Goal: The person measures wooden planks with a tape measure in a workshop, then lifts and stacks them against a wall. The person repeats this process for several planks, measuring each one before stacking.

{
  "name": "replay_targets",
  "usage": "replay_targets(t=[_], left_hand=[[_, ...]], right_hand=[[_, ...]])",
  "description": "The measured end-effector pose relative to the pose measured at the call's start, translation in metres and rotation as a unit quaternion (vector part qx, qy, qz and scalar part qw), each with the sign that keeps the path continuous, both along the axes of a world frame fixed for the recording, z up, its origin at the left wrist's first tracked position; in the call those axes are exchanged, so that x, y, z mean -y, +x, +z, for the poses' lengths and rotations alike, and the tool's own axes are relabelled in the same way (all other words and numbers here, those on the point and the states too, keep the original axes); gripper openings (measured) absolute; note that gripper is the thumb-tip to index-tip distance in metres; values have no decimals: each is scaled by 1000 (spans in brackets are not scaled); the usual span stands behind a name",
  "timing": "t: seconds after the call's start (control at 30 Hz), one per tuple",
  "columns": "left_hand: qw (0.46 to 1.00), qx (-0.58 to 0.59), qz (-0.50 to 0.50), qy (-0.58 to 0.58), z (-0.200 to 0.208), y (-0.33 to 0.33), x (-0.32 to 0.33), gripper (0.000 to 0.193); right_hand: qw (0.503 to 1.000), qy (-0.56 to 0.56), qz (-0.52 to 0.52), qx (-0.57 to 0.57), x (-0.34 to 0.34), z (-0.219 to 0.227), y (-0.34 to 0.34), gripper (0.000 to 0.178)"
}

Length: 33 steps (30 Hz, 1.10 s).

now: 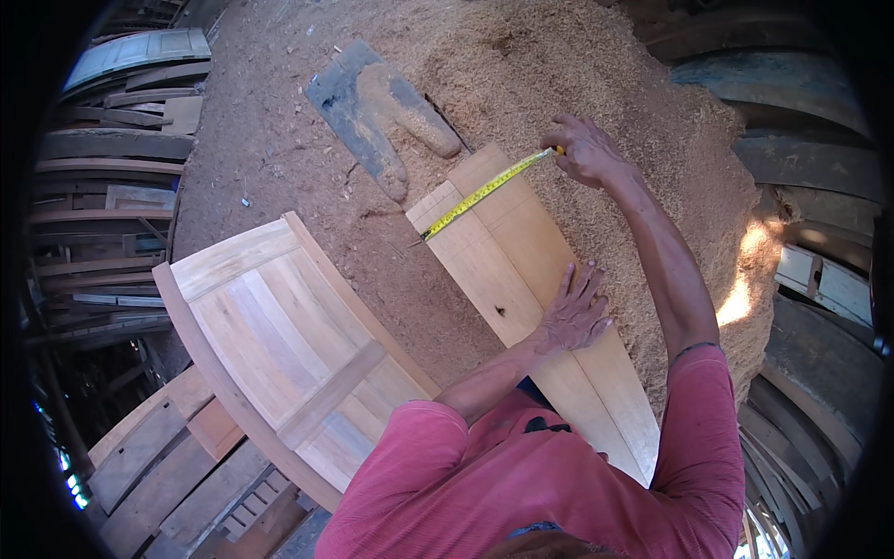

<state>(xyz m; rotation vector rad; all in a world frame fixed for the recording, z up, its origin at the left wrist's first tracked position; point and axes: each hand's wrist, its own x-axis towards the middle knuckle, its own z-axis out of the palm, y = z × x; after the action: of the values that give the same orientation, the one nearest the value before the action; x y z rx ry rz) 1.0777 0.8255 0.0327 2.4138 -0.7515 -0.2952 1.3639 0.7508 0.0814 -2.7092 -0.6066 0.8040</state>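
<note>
Pale sawdust (549, 56) covers the ground around the work, heaped most thickly beyond and to the right of the boards. Largest of the joinery is the panelled wooden door (293, 331), lying to the person's left, well apart from both hands. Next come two pale planed boards side by side, the left board (484, 265) and the right board (521, 242), with a lengthwise seam between them; the right one reaches a little farther out at the far end. Their long axis slants from the person's body toward the upper left. A grey plank (340, 102), partly buried in sawdust, lies just past that end.

The left hand (570, 317) rests palm down on the right board, around the middle of its length, fingers spread apart near the right edge. The right hand (584, 154) is out beyond the right edge, its fingers bent around the near end of the yellow tape measure (484, 193); they hide most of the case. From those fingers the blade runs leftward and back toward the body, crosswise over both boards near their far ends, and meets the left board's outer edge. The right hand is the nearer to it. Smallest is a dark knot (500, 311) in the left board, left of the left hand
</note>
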Motion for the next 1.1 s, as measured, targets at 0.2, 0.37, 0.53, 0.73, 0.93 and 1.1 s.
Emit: replay_targets(t=[0.2,0.37,0.53,0.73,0.93,1.1], left_hand=[[1000,4,4,-7,1,0,0,47],[1000,-6,0,0,1,0,0,48],[1000,-3,0,2,0,0,1,49],[1000,-2,-1,7,2,0,1,50],[1000,4,17,-19,2,0,2,44],[998,23,33,-43,-1,-2,4,39]], right_hand=[[1000,5,-4,-7,0,2,0,40],[1000,-1,-5,-8,-1,2,0,40],[1000,-5,-12,-15,-2,3,0,40],[1000,2,-5,-5,-1,1,-1,41],[998,45,-19,36,2,-2,-7,34],[991,128,-48,-10,25,5,-48,33]])
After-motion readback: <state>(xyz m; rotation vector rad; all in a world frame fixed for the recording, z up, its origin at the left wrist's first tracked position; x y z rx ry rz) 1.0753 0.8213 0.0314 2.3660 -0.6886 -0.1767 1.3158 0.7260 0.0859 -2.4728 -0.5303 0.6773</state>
